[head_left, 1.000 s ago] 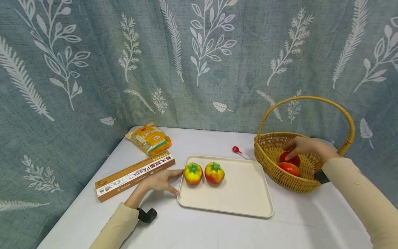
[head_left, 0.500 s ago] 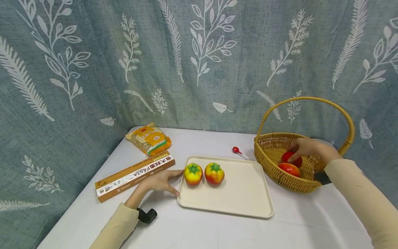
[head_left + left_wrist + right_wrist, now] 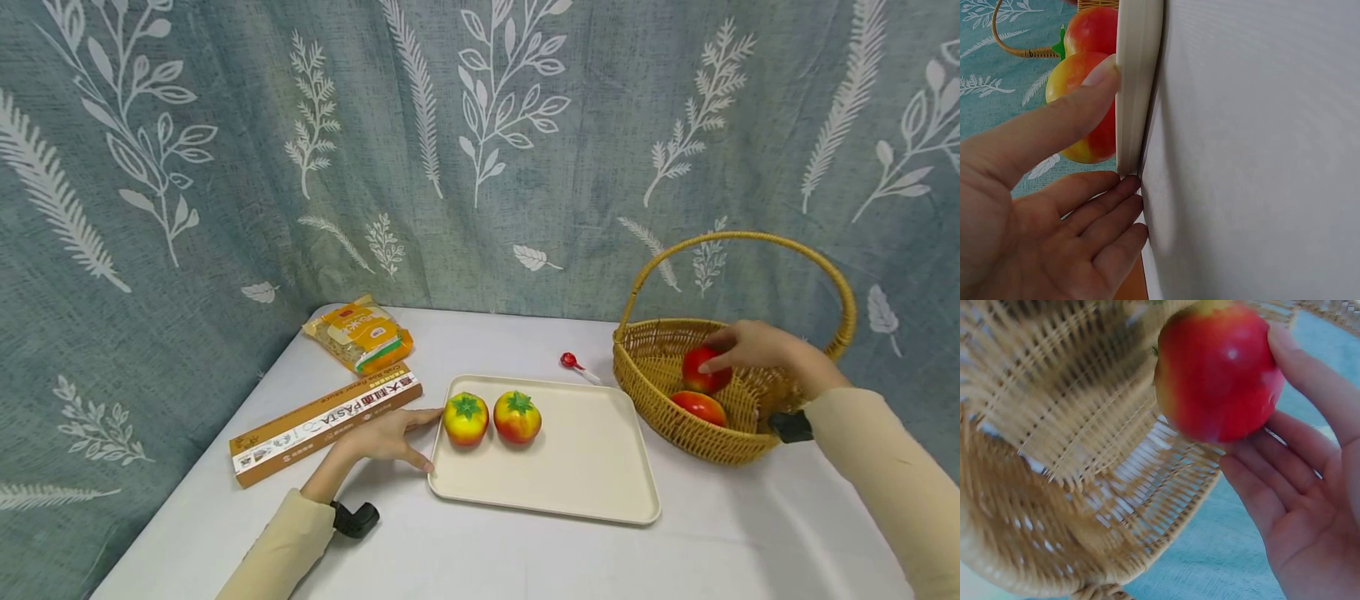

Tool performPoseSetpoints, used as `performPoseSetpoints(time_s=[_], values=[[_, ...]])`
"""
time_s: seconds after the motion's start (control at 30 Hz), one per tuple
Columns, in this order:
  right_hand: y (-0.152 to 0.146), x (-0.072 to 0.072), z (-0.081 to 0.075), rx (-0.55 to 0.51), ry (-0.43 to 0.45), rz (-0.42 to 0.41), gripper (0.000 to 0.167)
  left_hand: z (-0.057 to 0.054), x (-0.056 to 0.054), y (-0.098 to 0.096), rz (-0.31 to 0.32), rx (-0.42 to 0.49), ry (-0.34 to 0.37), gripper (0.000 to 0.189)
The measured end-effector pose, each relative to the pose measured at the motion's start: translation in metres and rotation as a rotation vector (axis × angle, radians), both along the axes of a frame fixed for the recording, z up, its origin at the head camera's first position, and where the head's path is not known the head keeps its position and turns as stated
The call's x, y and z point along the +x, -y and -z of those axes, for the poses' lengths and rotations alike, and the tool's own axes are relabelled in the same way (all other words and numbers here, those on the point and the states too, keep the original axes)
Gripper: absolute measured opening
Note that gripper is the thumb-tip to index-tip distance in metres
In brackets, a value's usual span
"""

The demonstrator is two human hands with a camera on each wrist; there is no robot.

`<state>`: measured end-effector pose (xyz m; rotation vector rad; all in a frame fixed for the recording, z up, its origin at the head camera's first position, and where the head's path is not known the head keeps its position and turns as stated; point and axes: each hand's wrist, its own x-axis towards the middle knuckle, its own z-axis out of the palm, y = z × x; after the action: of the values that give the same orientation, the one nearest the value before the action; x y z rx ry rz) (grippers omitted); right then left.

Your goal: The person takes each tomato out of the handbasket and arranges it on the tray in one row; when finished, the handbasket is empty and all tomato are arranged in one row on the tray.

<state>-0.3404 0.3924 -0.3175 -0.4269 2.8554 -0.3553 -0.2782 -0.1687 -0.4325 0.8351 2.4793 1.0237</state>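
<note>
My right hand (image 3: 757, 346) grips a red tomato (image 3: 707, 371) between thumb and fingers, inside the wicker basket (image 3: 693, 442). The right wrist view shows that tomato (image 3: 1219, 375) yellowish at the top. Another red tomato (image 3: 699, 407) lies in the basket below it. My left hand (image 3: 390, 435) rests at the left end of a cream tray (image 3: 577, 467), thumb and fingers spread. In the left wrist view the thumb (image 3: 1094, 84) and the fingertips touch the tray's edge (image 3: 1135, 94). Two yellow-red tomatoes with green leafy tops, a left one (image 3: 466, 419) and a right one (image 3: 517, 417), sit on the tray.
A long pasta box (image 3: 326, 423) lies left of the tray, with a yellow food bag (image 3: 363, 335) behind it. A red lollipop (image 3: 570, 361) lies between tray and basket. The basket's tall handle (image 3: 738, 237) arches over the right hand. A patterned curtain (image 3: 480, 167) hangs behind.
My right hand has lifted the tomato a little and drawn it slightly right inside the basket, away from the other tomato. The left hand and tray have stayed still.
</note>
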Motion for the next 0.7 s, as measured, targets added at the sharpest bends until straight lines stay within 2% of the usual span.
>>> performPoseSetpoints(time_s=[0.17, 0.53, 0.7], values=[[0.002, 0.012, -0.007, -0.047, -0.074, 0.028, 0.08, 0.0, 0.0, 0.0, 0.002, 0.0, 0.0, 0.09], [0.007, 0.035, -0.015, -0.131, -0.159, 0.109, 0.083, -0.002, 0.001, 0.0, -0.001, -0.004, 0.012, 0.09], [0.016, 0.048, -0.014, -0.231, -0.164, 0.167, 0.086, -0.002, 0.001, 0.0, -0.004, 0.001, 0.011, 0.09]])
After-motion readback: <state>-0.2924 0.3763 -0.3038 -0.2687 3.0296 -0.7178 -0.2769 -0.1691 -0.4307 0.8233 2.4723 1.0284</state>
